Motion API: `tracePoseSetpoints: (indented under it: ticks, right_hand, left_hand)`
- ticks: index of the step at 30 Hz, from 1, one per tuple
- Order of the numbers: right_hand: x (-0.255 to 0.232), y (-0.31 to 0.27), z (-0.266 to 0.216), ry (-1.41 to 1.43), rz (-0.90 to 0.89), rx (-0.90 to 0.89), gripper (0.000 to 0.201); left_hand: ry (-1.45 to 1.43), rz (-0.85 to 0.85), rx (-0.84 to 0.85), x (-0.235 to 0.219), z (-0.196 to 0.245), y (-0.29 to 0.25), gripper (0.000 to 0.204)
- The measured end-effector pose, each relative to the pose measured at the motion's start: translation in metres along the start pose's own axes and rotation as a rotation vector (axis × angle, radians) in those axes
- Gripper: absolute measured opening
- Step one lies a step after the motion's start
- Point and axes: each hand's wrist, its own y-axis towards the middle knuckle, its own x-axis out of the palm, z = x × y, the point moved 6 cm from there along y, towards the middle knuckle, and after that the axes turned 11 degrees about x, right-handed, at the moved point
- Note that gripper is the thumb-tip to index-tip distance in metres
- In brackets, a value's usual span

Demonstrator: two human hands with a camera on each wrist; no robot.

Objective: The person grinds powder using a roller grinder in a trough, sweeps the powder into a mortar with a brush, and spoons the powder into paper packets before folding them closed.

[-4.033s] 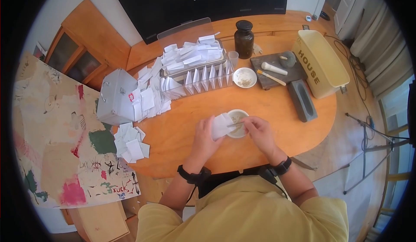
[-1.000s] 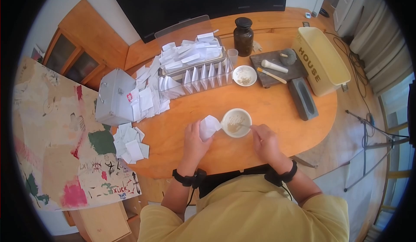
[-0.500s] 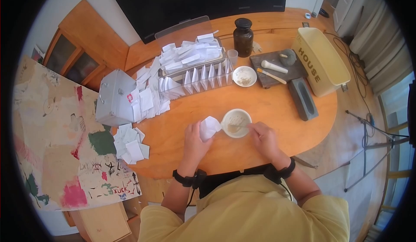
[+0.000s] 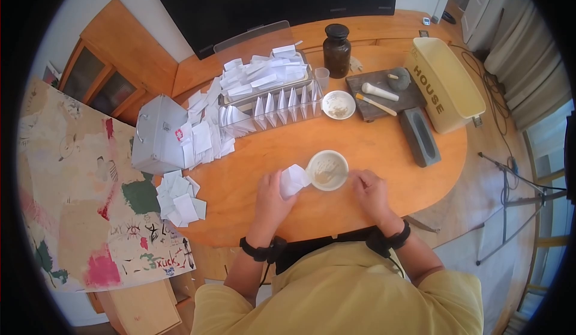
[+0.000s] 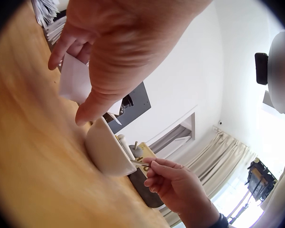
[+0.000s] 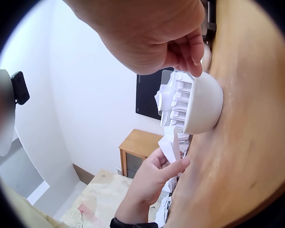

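A folded white paper packet is held between the thumb and fingers of the left hand. It stands just left of a white bowl with pale material inside. At the bowl's right side the right hand pinches a thin metal tool, whose far end is hidden by the bowl's rim in the left wrist view.
Behind lie a rack of white packets, a small dish, a dark jar, a dark board, a grey trough and a cream bin. Loose papers and a metal case are at the left.
Since the earliest frame, the packet has moved left from over the bowl and the right hand rightward. In the last half second the packet shifted slightly right, while the right fingers drew back from the bowl.
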Motion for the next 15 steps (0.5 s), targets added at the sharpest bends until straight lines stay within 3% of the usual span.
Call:
tracePoseSetpoints:
  ticks: [1, 7, 13, 15]
  right_hand:
    - [0.002, -0.002, 0.000, 0.012, -0.011, -0.014, 0.011]
    - [0.020, -0.007, 0.033, 0.448, -0.209, 0.481, 0.018]
    - [0.014, -0.005, 0.037, 0.694, -0.216, 0.607, 0.019]
    - [0.010, -0.003, 0.029, 0.709, -0.213, 0.563, 0.018]
  left_hand:
    - [0.002, 0.001, 0.004, 0.000, 0.001, 0.000, 0.064]
    - [-0.002, -0.015, -0.022, -0.005, 0.003, -0.003, 0.063]
    - [0.008, -0.038, -0.008, -0.006, 0.007, 0.001, 0.063]
    - [-0.010, -0.050, -0.008, -0.004, 0.010, 0.002, 0.063]
